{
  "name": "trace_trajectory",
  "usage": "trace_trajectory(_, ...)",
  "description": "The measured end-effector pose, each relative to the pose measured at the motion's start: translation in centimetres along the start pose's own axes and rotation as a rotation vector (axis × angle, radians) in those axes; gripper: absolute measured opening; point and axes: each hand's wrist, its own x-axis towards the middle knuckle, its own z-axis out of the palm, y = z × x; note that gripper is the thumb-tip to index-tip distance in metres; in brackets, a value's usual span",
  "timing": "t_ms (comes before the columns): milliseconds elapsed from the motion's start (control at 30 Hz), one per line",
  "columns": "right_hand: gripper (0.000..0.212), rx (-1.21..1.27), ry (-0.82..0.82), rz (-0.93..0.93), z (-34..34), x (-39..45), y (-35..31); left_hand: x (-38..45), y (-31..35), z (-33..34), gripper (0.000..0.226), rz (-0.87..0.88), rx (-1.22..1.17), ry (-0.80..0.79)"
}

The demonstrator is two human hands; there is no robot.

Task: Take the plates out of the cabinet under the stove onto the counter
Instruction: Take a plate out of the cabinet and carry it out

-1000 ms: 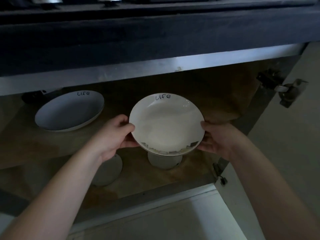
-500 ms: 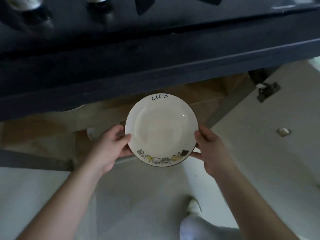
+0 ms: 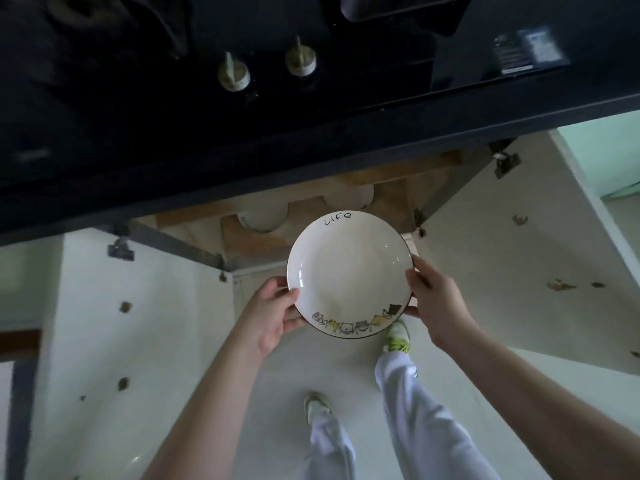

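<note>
A round, glossy white plate [image 3: 349,271] with a thin dark rim, "Life" written at its far edge and small cartoon figures along the near edge, is held level in front of the open cabinet [image 3: 311,216], below the black stove [image 3: 242,81]. The left hand [image 3: 268,315] and right hand [image 3: 438,299] each clasp an opposite rim, fingers curled underneath. White doors [image 3: 502,237] stand open either side.

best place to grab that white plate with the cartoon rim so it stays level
Grip the plate at its raised rim on two opposite sides, as now: left hand at the left edge, right hand at the right, thumbs over the lip and fingers under. It is shallow and face-up, so a balanced side hold should stop tilting.
</note>
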Motion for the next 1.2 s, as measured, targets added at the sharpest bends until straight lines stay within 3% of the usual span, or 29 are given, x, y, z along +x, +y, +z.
trace_trajectory(200,0.048,-0.013,-0.022,-0.02,1.3,-10.7,-0.9,-10.0,-0.9,-4.6,0.014,-0.013,-0.032,-0.01)
trace_trajectory(500,0.038,-0.032,-0.172,-0.127,1.4,-23.6,-6.8,-25.4,1.0,-9.6,0.044,0.18,-0.023,-0.07)
trace_trajectory(767,0.049,0.039,-0.241,-0.202,-1.0,-28.6,-11.5,-32.5,3.3,-7.6,0.037,0.275,-0.095,-0.052)
trace_trajectory(900,0.033,0.048,-0.277,-0.229,-2.8,-29.6,-12.9,-35.1,4.3,-6.1,0.033,0.338,-0.072,-0.013)
trace_trajectory(1200,0.021,0.09,-0.417,-0.235,-8.9,-31.1,-15.0,-39.3,4.3,-2.0,0.035,0.422,-0.023,0.029)
